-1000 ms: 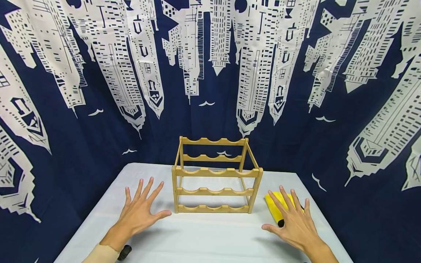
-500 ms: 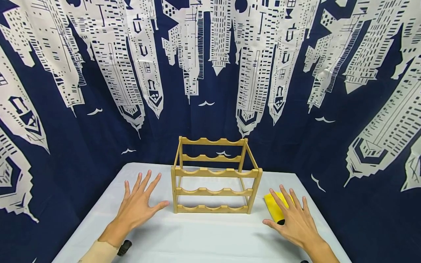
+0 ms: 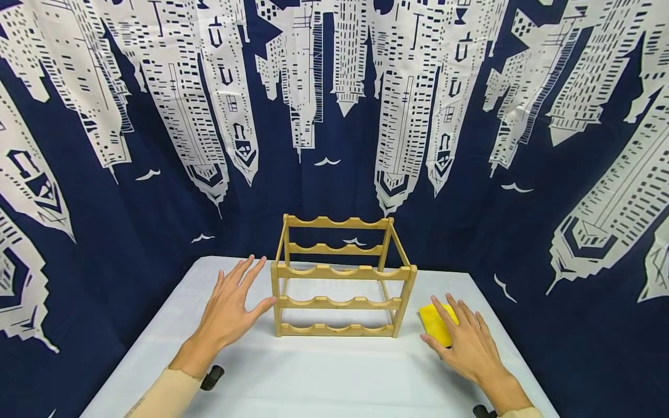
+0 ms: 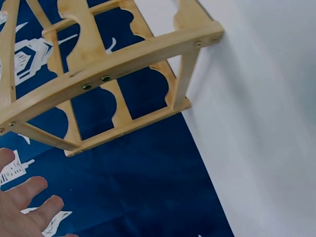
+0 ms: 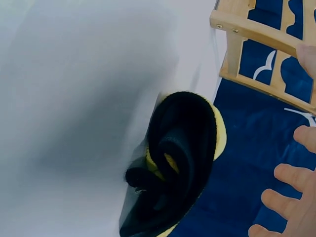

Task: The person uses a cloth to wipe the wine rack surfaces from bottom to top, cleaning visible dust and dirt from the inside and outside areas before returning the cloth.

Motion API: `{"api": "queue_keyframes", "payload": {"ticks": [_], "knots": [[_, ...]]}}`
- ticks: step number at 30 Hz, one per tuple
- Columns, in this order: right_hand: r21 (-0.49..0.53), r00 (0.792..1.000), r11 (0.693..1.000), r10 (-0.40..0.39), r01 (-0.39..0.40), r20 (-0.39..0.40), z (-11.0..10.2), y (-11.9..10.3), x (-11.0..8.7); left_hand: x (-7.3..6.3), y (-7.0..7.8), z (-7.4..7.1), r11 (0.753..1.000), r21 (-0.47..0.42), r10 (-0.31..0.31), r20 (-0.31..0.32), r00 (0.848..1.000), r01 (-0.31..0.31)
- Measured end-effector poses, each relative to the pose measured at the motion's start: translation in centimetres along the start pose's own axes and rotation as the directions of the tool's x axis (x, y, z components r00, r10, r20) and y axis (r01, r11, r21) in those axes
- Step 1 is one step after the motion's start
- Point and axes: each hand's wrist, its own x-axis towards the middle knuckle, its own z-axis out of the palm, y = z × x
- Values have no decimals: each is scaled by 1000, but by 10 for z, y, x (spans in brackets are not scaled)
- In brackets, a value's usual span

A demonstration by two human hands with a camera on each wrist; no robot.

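A light wooden rack (image 3: pixel 342 271) with scalloped rails stands upright at the middle of the white table. My left hand (image 3: pixel 226 319) hovers left of it with fingers spread and holds nothing. Its thumb tip overlaps the rack's left post in the head view; the left wrist view shows the fingers (image 4: pixel 42 213) apart from the rack. On the right lies a folded yellow cloth (image 3: pixel 435 325) with a black side (image 5: pixel 195 143). My right hand (image 3: pixel 470 348) is above it, fingers extended and holding nothing, hiding part of the cloth in the head view.
The white table (image 3: pixel 334 377) ends just behind the rack. A navy curtain (image 3: pixel 313 186) with a white city print hangs behind and on both sides. A black wrist device (image 3: pixel 212 378) sits under the left wrist, another (image 3: pixel 483 411) at the right.
My left hand has moved forward and right, closer to the rack, and has turned a little on its side. The right hand has shifted slightly, with its fingers closer together. Rack and cloth stay put.
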Motion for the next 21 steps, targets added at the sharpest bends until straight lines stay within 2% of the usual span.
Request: {"api": "queue_keyframes", "payload": {"ticks": [8, 16, 19, 21], "knots": [[17, 1000, 1000, 21, -21, -10, 12, 5, 6, 14, 13, 0, 999, -41, 25, -25, 999, -26], [46, 995, 996, 69, -72, 68, 23, 10, 8, 24, 22, 2, 991, -121, 56, -47, 997, -62], [37, 995, 997, 69, -72, 74, 24, 11, 9, 26, 24, 6, 984, -153, 80, -74, 994, -90], [38, 995, 997, 69, -72, 72, 25, 12, 9, 29, 25, 8, 977, -177, 104, -114, 988, -123]]}}
